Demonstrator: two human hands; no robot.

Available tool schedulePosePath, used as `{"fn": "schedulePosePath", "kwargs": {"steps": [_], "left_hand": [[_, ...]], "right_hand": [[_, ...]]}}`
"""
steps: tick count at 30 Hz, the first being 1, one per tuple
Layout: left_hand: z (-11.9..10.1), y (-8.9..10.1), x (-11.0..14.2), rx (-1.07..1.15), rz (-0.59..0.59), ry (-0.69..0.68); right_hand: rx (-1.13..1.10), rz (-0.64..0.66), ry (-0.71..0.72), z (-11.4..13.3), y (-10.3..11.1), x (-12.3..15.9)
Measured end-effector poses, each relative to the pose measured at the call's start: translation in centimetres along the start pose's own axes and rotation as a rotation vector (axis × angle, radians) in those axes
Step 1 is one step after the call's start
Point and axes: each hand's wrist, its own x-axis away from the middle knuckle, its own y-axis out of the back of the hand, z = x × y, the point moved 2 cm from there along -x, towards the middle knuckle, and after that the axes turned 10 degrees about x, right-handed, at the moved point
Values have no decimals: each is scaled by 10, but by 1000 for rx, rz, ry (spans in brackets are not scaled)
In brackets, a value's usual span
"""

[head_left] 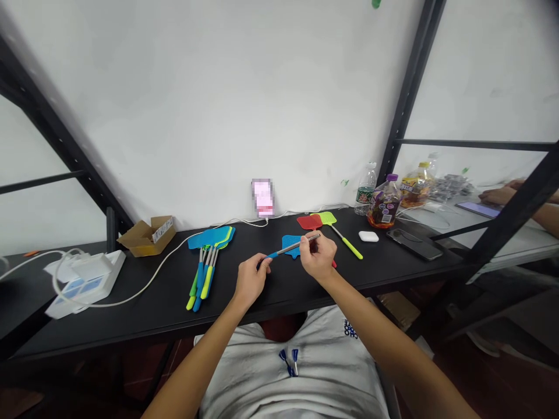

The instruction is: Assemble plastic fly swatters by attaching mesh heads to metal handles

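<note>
The single camera, worn on the head, looks from above the near side of the tabletop, forward and down. The pale wall behind the tabletop fills its upper half; the wearer's clothing, close below, shows on this side of the tabletop. The left hand and right hand, over the tabletop, sit near mid-view.

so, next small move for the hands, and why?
Probably free the right hand from the metal rod to pick up the blue swatter head: the left hand holds the rod's blue handle, the rod's far end looks bare, and no shaft shows at the head's neck.
</note>
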Motion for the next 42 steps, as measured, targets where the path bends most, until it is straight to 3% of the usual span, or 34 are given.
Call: {"fn": "schedulePosePath", "kwargs": {"steps": [10,20,24,29,32,38,42], "left_hand": [[-1,2,1,-30,1,11],[2,3,2,-123,-11,37],[1,1,2,-132,35,34],[-3,-3,3,-183,88,-49],[-7,-6,5,-177,129,-110],[-15,-6,7,-98,176,-138],[-17,-5,7,-103,200,-137]], "right_hand": [[110,-37,226,8,4,1],[35,63,224,26,-2,11],[28,106,55,22,-3,7],[-169,206,-430,-5,-18,5],[-286,283,-631,-20,-28,6],[-551,334,-863,-30,-35,10],[-600,314,-911,-30,-37,10]]}}
